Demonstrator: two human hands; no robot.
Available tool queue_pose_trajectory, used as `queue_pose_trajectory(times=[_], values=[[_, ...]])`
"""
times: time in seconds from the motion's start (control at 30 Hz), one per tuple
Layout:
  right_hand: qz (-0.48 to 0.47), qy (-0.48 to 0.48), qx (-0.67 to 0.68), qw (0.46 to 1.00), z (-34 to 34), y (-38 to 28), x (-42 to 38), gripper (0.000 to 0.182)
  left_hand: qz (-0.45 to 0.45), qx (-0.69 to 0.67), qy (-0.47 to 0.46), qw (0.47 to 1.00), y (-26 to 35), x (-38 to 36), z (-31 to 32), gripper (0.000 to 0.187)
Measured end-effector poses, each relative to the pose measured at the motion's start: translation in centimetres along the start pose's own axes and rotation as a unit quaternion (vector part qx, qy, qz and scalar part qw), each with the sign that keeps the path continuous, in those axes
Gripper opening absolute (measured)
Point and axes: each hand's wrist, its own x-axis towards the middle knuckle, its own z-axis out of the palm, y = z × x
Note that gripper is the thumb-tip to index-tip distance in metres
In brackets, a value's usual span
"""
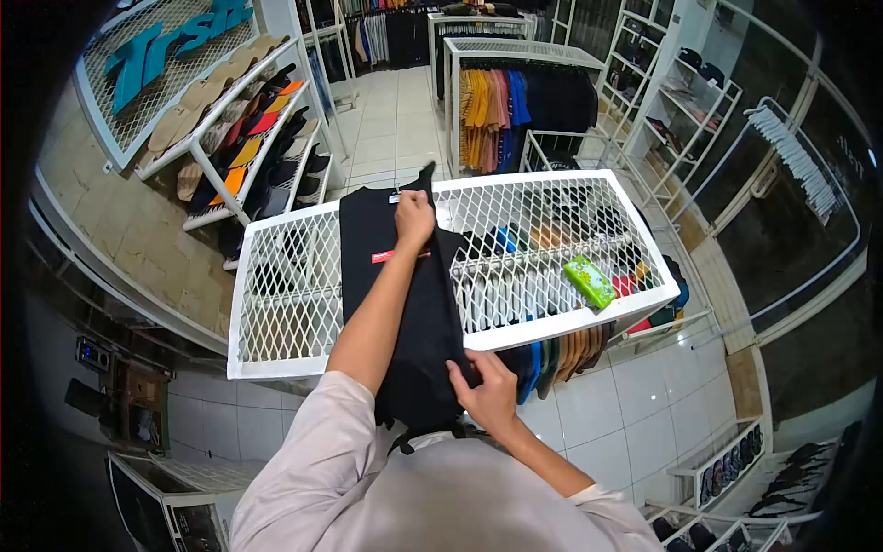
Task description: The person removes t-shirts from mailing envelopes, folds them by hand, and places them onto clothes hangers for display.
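Note:
A black T-shirt lies lengthwise across the white mesh-topped rack, its collar at the far side and its lower end hanging over the near edge by my body. It bears a small red label print on the chest and a pale tag at the neck. My left hand is closed on the cloth near the collar and far shoulder, where a bit of fabric sticks up. Near the hem, my right hand grips the shirt's right edge between thumb and fingers. The right side of the shirt looks partly folded inward.
On the right of the mesh top rests a green packet. Clothes hang beneath it. Caps fill a shelf at left. Another clothes rack stands beyond, and a rail of white hangers is at right.

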Motion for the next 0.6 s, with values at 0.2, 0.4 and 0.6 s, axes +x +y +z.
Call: queue_pose_trajectory(times=[0.2,0.4,0.6], values=[[-0.181,-0.226,0.047,0.956,1.4,-3.9,4.8,0.029,-0.031,-0.130,0.028,0.991,-3.8,0.5,-8.4,0.028],[-0.048,-0.046,-0.063,0.996,6.8,4.5,19.0,0.026,-0.069,-0.169,-0.013,0.983,-5.2,-0.6,-8.5,0.026],[-0.022,-0.124,-0.313,0.941,9.5,6.3,20.8,0.032,0.016,-0.170,0.034,0.985,-5.8,-0.6,-9.3,0.021]])
